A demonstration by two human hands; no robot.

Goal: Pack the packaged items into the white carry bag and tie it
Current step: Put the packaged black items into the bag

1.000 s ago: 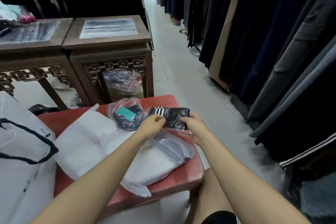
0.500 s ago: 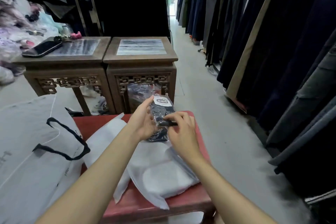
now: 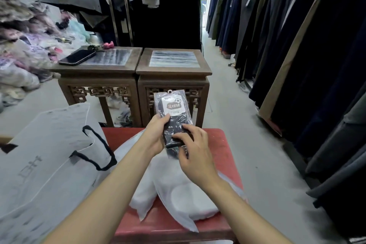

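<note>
Both hands clamp the sock packet (image 3: 172,117): left hand (image 3: 156,134) pinching its left edge, right hand (image 3: 193,148) closed over its lower end. It's lifted higher now than a second ago, upright above the red stool (image 3: 223,144). The white carry bag (image 3: 49,164) sits near left.

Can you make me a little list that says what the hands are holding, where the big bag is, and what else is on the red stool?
left hand: grips the sock packet's left edge
right hand: fingers on the packet's lower part
sock packet: upright, clear wrap, label on top
white carry bag: left of the stool, black handles, nothing seen going in yet
red stool: carries white wrapped bundles
phone: on the left wooden table
</note>
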